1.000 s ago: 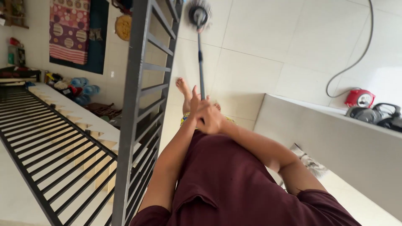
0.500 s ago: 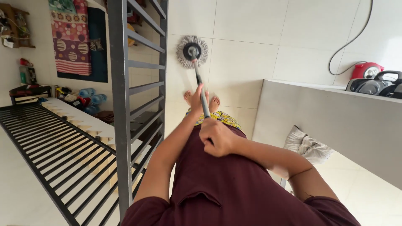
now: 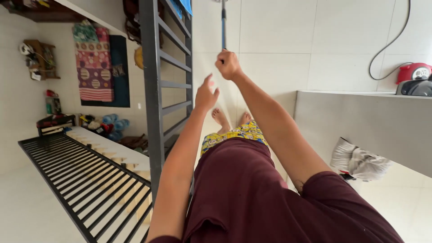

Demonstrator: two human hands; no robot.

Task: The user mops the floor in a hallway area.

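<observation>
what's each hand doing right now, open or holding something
Left hand: open, fingers spread, holding nothing.
Right hand: closed around the mop handle.

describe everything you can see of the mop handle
The mop handle is a thin, straight pole, blue with a darker stretch, seemingly metal. It runs from the right hand away across the pale tiled floor to the frame's top edge, where only a sliver of the mop head shows. The right hand's fingers wrap its near end; the left hand is open, off it.
</observation>
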